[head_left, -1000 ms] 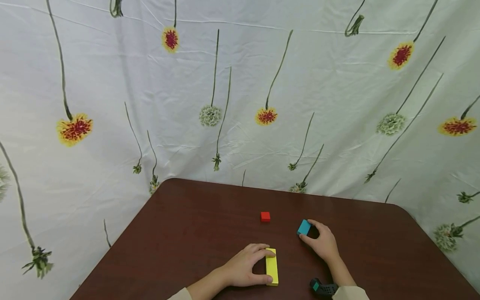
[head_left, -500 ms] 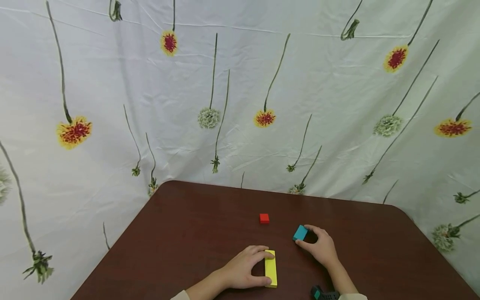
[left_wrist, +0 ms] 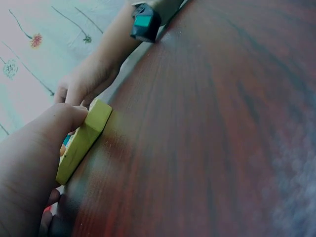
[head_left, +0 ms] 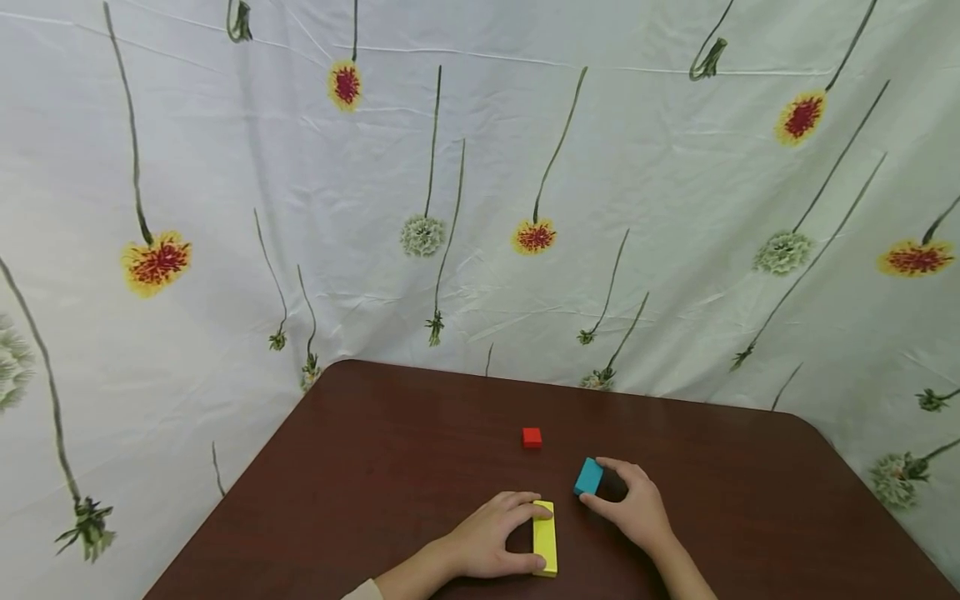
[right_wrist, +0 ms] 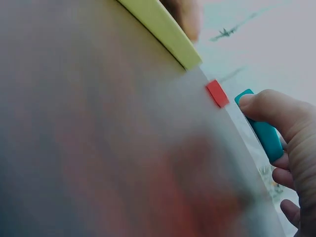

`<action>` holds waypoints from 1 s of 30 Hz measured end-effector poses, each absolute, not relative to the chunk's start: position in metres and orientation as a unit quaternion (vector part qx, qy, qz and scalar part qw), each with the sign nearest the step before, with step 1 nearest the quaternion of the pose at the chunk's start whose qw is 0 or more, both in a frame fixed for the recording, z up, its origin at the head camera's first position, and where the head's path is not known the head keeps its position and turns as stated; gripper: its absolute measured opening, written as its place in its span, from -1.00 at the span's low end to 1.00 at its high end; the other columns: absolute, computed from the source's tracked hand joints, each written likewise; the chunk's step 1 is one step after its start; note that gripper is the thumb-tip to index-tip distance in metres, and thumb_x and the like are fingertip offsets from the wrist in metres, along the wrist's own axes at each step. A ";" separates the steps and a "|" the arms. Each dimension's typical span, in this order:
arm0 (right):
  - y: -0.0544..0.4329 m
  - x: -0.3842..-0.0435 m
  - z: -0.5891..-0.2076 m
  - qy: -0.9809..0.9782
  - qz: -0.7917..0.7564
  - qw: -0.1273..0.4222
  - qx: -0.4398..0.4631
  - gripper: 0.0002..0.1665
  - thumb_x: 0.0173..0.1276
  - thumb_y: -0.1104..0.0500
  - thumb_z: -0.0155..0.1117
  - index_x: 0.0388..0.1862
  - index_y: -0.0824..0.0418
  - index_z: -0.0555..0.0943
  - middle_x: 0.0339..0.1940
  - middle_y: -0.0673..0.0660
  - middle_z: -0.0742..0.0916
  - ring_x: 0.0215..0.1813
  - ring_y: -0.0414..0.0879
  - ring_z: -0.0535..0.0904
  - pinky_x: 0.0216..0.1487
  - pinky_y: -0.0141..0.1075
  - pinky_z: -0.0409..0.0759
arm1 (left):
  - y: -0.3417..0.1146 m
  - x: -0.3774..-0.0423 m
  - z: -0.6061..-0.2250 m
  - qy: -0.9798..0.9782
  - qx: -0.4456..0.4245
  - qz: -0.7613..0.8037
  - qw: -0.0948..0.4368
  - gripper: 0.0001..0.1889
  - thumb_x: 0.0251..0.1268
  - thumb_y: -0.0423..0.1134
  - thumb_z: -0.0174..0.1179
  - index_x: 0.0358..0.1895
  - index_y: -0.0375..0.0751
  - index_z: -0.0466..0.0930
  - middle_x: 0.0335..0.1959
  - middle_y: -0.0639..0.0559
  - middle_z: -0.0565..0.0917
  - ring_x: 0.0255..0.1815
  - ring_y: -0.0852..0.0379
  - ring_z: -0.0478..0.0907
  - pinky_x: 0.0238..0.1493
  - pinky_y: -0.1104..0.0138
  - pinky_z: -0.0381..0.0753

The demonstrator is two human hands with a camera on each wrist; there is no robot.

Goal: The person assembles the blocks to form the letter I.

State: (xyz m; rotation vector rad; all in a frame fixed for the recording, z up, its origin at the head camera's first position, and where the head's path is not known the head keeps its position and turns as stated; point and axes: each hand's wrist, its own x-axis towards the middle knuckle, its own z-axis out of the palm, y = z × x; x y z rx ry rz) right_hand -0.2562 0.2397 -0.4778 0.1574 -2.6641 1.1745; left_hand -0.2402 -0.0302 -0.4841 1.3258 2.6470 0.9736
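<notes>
A: What does the right grip hold?

B: A blue block, pinched between thumb and fingertips and set at a slant. Whether its underside meets the bench, a dark reddish-brown surface, cannot be told.

A: And the left grip?

B: Closed on a long yellow block, thumb at the near end, fingers at the far end. The block lies on the bench, to the left of the blue one and nearer the person.

A: Farther out?

B: A small red block rests on the bench beyond the yellow one, apart from both hands.

A: At the edges?

B: A black device with a teal panel sits at the right forearm, seen from the left wrist. Behind the bench hangs a pale cloth, printed with upside-down red-and-yellow flowers and white puffs.
</notes>
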 end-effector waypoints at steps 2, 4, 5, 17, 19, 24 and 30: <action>0.236 -0.252 -0.477 -0.908 0.397 0.117 0.060 -0.22 0.06 -0.14 0.55 0.22 0.18 0.58 0.19 0.21 0.60 0.24 0.21 0.45 0.15 0.20 0.40 | -0.030 -0.240 -0.484 0.849 0.426 0.313 0.014 -0.47 0.34 0.20 0.12 0.29 0.09 0.45 0.35 -0.02 0.41 0.33 -0.02 0.33 0.21 0.05 0.39; 0.234 -0.249 -0.477 -0.910 0.391 0.120 0.062 -0.22 0.05 -0.15 0.55 0.22 0.15 0.58 0.18 0.18 0.60 0.21 0.17 0.47 0.13 0.18 0.42 | -0.030 -0.240 -0.484 0.849 0.426 0.312 0.014 -0.47 0.34 0.20 0.12 0.29 0.09 0.45 0.35 -0.02 0.41 0.33 -0.02 0.32 0.21 0.05 0.39; 0.233 -0.247 -0.476 -0.911 0.390 0.122 0.062 -0.22 0.05 -0.15 0.55 0.22 0.14 0.59 0.17 0.17 0.61 0.19 0.15 0.48 0.13 0.18 0.43 | -0.030 -0.240 -0.484 0.850 0.426 0.311 0.014 -0.47 0.34 0.20 0.12 0.29 0.09 0.45 0.35 -0.02 0.41 0.33 -0.02 0.32 0.21 0.05 0.39; 0.221 -0.222 -0.471 -0.900 0.402 0.148 0.086 -0.28 0.01 -0.11 0.59 0.16 0.10 0.62 0.09 0.03 0.65 0.12 0.04 0.52 0.08 0.13 0.48 | -0.031 -0.240 -0.484 0.849 0.423 0.315 0.024 -0.48 0.34 0.20 0.12 0.29 0.10 0.45 0.37 -0.01 0.39 0.34 -0.04 0.30 0.22 0.01 0.38; 0.217 -0.218 -0.471 -0.898 0.401 0.157 0.089 -0.28 0.00 -0.10 0.60 0.15 0.12 0.63 0.07 0.01 0.65 0.09 0.02 0.52 0.06 0.12 0.49 | -0.031 -0.240 -0.484 0.849 0.422 0.317 0.023 -0.48 0.34 0.20 0.12 0.29 0.10 0.45 0.36 -0.02 0.39 0.34 -0.04 0.30 0.22 0.01 0.38; 0.211 -0.208 -0.468 -0.895 0.398 0.176 0.099 -0.30 -0.02 -0.09 0.61 0.12 0.12 0.65 0.04 -0.05 0.67 0.06 -0.04 0.53 0.03 0.07 0.51 | -0.031 -0.240 -0.484 0.849 0.421 0.318 0.018 -0.47 0.34 0.20 0.12 0.29 0.09 0.45 0.36 -0.02 0.39 0.34 -0.03 0.30 0.22 0.00 0.38; 0.209 -0.197 -0.466 -0.893 0.400 0.175 0.104 -0.30 -0.02 -0.09 0.61 0.12 0.11 0.64 0.04 -0.07 0.67 0.06 -0.04 0.53 0.01 0.07 0.51 | -0.030 -0.241 -0.484 0.849 0.422 0.317 0.020 -0.46 0.35 0.21 0.10 0.30 0.09 0.44 0.37 -0.01 0.38 0.35 -0.03 0.30 0.22 -0.01 0.37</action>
